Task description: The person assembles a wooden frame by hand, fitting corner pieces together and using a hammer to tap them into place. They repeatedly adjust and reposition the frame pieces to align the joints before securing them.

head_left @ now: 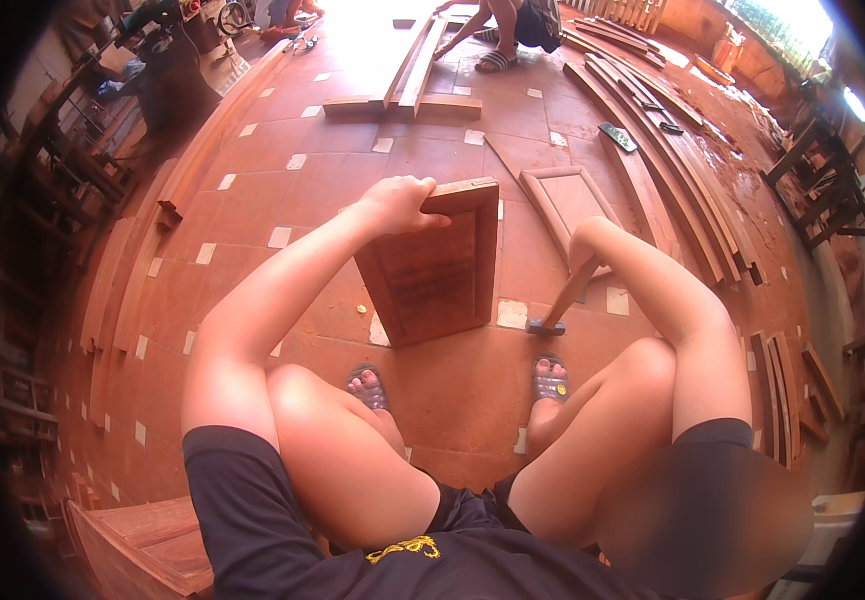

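Note:
My left hand (pixel 402 204) is closed over the top edge of a reddish-brown wooden cabinet door panel (pixel 434 270), which stands tilted on the tiled floor in front of me. The panel has a raised frame around a recessed middle. In my right hand (pixel 592 242), to the right of it, is a hammer (pixel 561 298) with a wooden handle. Its dark head hangs down near the floor, beside my right foot and apart from the panel. A second framed panel (pixel 560 196) in lighter wood lies just beyond my right hand, partly hidden by it.
Wooden beams (pixel 417 70) are laid across each other ahead, where another person (pixel 502 30) crouches. Long planks (pixel 667 150) run along the right with a phone-like dark object (pixel 617 137) on them. More planks (pixel 207 140) line the left. A panel (pixel 147 540) sits at lower left.

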The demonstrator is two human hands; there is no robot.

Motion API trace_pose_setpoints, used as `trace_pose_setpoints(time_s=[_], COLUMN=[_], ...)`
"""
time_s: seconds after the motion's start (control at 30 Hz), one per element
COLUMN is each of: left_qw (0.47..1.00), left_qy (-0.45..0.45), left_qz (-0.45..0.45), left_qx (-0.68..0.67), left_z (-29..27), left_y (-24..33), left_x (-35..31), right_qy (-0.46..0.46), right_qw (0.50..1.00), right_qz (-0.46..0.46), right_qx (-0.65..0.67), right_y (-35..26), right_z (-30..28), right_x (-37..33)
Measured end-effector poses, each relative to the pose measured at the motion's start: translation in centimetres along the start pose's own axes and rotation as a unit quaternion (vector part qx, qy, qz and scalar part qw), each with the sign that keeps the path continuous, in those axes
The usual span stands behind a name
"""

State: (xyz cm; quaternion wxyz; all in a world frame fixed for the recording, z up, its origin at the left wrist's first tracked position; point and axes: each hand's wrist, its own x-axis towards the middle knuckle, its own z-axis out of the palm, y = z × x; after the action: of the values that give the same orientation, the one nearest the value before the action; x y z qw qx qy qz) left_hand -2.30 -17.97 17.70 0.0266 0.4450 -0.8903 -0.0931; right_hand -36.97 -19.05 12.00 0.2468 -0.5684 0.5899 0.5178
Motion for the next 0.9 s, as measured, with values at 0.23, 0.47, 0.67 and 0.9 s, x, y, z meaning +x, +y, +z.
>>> trace_pose_setpoints(time_s=[0.23,0.47,0.67,0.9], left_qw=[1.000,1.000,1.000,1.000], left_qy=[-0.003,-0.001,0.000,-0.003], left_qz=[-0.003,-0.004,-0.003,-0.004], left_qx=[0.006,0.011,0.008,0.013], left_z=[0.0,0.2,0.2,0.1], left_y=[0.1,0.0,-0.1,-0.1], left_x=[0.1,0.2,0.2,0.2], right_qy=[-0.002,-0.002,-0.020,-0.048], right_qw=[1.000,0.999,0.999,0.998], right_qz=[0.006,0.028,0.015,0.021], right_qx=[0.011,0.026,0.027,0.047], right_y=[0.6,1.3,2.0,2.9], right_z=[0.2,0.2,0.9,1.3], right_x=[0.1,-0.2,-0.2,0.1])
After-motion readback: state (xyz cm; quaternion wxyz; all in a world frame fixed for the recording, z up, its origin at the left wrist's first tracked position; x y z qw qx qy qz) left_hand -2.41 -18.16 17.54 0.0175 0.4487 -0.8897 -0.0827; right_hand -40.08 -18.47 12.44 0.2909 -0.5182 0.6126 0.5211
